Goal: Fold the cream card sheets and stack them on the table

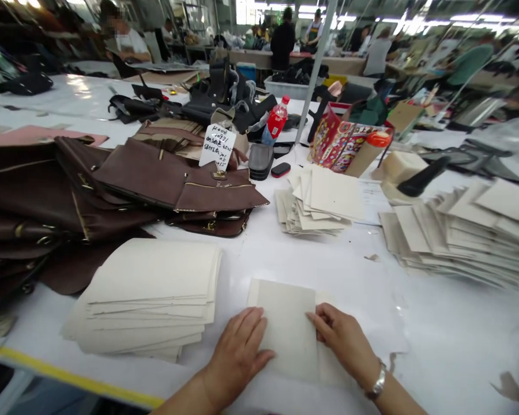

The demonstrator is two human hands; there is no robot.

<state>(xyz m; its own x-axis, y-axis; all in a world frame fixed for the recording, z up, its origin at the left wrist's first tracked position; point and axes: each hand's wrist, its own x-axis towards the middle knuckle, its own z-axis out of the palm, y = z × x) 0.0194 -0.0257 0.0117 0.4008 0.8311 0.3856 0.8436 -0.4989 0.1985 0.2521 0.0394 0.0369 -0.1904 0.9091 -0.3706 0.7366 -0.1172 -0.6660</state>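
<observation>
A pale grey rectangular sheet of card [288, 328] lies on the white table in front of me, with a lighter sheet [253, 291] showing beneath its edges. My left hand [241, 350] rests flat along its left edge, fingers stretched and thumb out. At the right edge, my right hand [338, 333] has its fingers curled, with thumb and forefinger pinching the card. Left of my left hand is a fanned stack of larger off-white card pieces [151, 276] with rounded corners.
Brown leather bag parts [151, 173] are heaped at the left, under a handwritten tag [217, 147]. Smaller card pieces stand in a middle pile [328, 196] and a right pile [471, 230]. Behind are a red-labelled bottle [277, 120] and a patterned red bag [337, 138]. People work farther back.
</observation>
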